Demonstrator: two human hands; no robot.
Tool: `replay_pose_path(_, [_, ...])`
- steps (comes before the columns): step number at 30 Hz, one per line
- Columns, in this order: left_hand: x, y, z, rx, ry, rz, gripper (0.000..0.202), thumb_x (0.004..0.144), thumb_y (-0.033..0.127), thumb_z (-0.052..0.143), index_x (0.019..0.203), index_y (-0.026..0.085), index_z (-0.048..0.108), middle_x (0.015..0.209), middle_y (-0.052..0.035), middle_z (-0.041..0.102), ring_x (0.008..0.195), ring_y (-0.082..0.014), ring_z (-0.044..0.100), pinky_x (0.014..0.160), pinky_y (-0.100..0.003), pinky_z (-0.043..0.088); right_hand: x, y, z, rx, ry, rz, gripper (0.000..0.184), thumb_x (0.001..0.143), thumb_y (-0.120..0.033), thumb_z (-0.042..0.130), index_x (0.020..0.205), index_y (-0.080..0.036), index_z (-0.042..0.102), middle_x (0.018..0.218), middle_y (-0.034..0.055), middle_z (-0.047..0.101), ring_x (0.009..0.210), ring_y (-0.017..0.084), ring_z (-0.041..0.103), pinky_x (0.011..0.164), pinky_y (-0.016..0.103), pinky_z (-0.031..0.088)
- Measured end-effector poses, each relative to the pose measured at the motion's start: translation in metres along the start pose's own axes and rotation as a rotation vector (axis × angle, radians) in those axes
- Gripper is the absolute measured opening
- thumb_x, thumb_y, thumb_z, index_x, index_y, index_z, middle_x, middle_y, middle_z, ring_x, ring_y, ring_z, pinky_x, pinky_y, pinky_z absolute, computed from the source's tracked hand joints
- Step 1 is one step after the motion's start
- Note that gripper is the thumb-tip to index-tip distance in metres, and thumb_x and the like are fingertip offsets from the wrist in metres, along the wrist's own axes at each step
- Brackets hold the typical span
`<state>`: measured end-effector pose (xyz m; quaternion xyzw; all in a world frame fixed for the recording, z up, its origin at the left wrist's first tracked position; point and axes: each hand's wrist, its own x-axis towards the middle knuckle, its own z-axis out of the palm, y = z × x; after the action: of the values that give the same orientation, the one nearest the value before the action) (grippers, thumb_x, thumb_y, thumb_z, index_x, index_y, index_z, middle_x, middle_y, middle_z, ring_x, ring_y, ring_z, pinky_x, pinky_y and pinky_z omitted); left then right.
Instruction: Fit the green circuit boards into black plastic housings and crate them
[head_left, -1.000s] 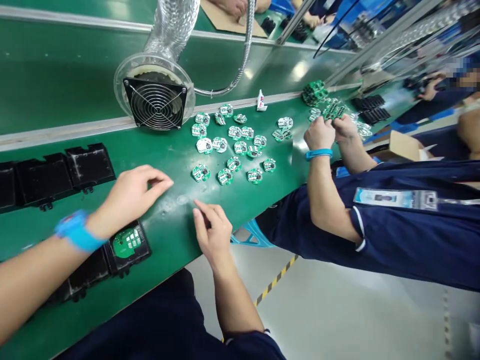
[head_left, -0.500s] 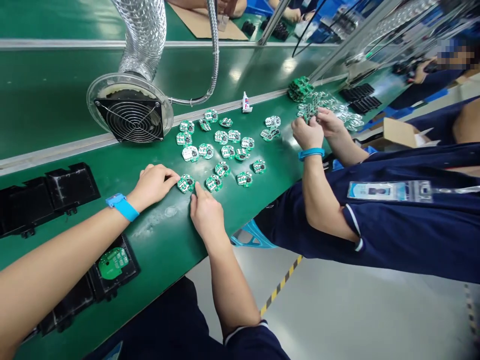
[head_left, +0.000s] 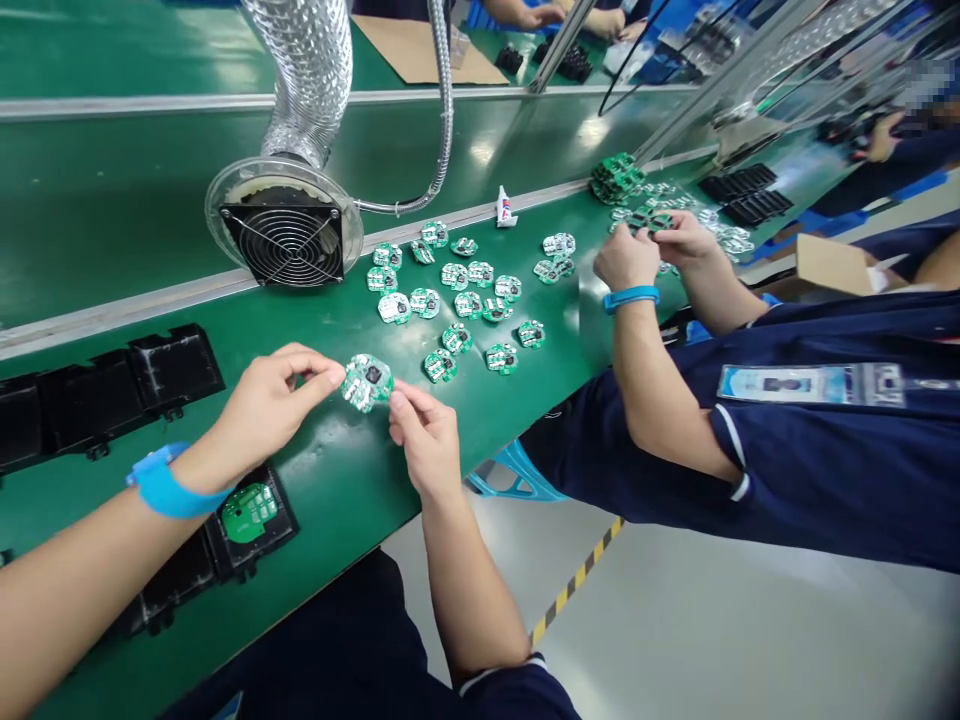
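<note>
My left hand (head_left: 262, 405) and my right hand (head_left: 424, 435) pinch a small round green circuit board (head_left: 367, 381) between their fingertips, lifted a little above the green bench (head_left: 337, 480). Several more such boards (head_left: 457, 290) lie scattered on the bench just beyond it. A black plastic housing (head_left: 251, 520) with a green board set in it sits under my left forearm. My left wrist wears a blue band (head_left: 161, 485).
A fan with a silver duct hose (head_left: 285, 235) stands behind the boards. Black housings (head_left: 112, 385) lie at the left. A co-worker's hands (head_left: 652, 250) handle boards at the right beside a stack of boards (head_left: 615, 178). A small glue tube (head_left: 505, 208) stands near the rail.
Both my hands reached forward to the nearest board on the bench, closed on it and drew it back, lifted, toward me. The co-worker keeps handling boards.
</note>
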<state>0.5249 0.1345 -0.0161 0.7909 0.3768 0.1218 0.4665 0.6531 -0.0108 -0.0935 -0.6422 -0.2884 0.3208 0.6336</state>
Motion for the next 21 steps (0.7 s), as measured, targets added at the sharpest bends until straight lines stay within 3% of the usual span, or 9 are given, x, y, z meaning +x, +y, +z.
replay_pose_path(3, [-0.038,0.006,-0.008,-0.186,-0.013,-0.088,0.031,0.086,0.050,0.067,0.083,0.021,0.075,0.093,-0.0048,0.070,0.086,-0.0193,0.063,0.082,-0.034,0.052,-0.018,-0.008,0.026,0.324,-0.111,0.091,0.039,0.085,-0.057,0.072,0.097,-0.020,0.076,0.092,0.0039,0.066,0.052,0.006,0.043,0.045,0.023,0.038])
replay_pose_path(6, [-0.069,0.005,-0.012,-0.342,-0.011,-0.125,0.030,0.087,0.048,0.068,0.078,0.020,0.073,0.090,-0.0047,0.068,0.084,-0.0179,0.062,0.081,-0.033,0.053,-0.035,-0.016,0.052,0.413,-0.147,0.106,0.038,0.079,-0.056,0.078,0.076,-0.019,0.070,0.085,0.0025,0.064,0.054,0.007,0.044,0.046,0.023,0.038])
replay_pose_path(12, [-0.109,-0.008,-0.033,-0.481,-0.050,-0.226,0.032,0.092,0.050,0.062,0.088,0.021,0.076,0.094,-0.0063,0.072,0.088,-0.0202,0.065,0.083,-0.036,0.055,-0.057,-0.032,0.079,0.324,-0.150,-0.046,0.037,0.083,-0.055,0.073,0.079,-0.019,0.069,0.078,0.0023,0.064,0.072,0.015,0.060,0.068,0.030,0.053])
replay_pose_path(14, [-0.126,-0.019,-0.050,-0.404,0.057,-0.251,0.037,0.094,0.053,0.057,0.098,0.022,0.077,0.099,-0.0077,0.074,0.091,-0.0217,0.066,0.082,-0.036,0.056,-0.061,-0.042,0.080,0.186,-0.189,-0.135,0.034,0.088,-0.053,0.069,0.085,-0.019,0.072,0.080,0.0029,0.065,0.070,0.015,0.060,0.065,0.029,0.053])
replay_pose_path(18, [-0.185,-0.046,-0.086,0.041,0.511,-0.205,0.036,0.099,0.047,0.050,0.117,0.024,0.071,0.113,-0.0060,0.073,0.100,-0.0213,0.066,0.089,-0.035,0.054,-0.062,-0.061,0.086,-0.245,-0.376,-0.508,0.013,0.095,-0.030,0.066,0.101,-0.023,0.075,0.088,0.0026,0.069,0.074,0.014,0.063,0.066,0.028,0.054])
replay_pose_path(19, [-0.203,-0.053,-0.090,0.184,0.580,-0.157,0.032,0.099,0.043,0.051,0.117,0.025,0.070,0.113,-0.0051,0.073,0.103,-0.0210,0.065,0.092,-0.035,0.052,-0.062,-0.064,0.091,-0.361,-0.435,-0.633,0.013,0.097,-0.026,0.064,0.103,-0.022,0.075,0.090,0.0031,0.070,0.078,0.014,0.064,0.070,0.029,0.055])
replay_pose_path(21, [-0.233,-0.067,-0.088,0.440,0.613,-0.036,0.024,0.098,0.036,0.056,0.115,0.026,0.068,0.109,-0.0038,0.073,0.102,-0.0208,0.065,0.092,-0.036,0.050,-0.065,-0.066,0.102,-0.581,-0.546,-0.857,0.016,0.100,-0.020,0.059,0.105,-0.019,0.074,0.089,0.0047,0.070,0.081,0.016,0.063,0.075,0.031,0.054])
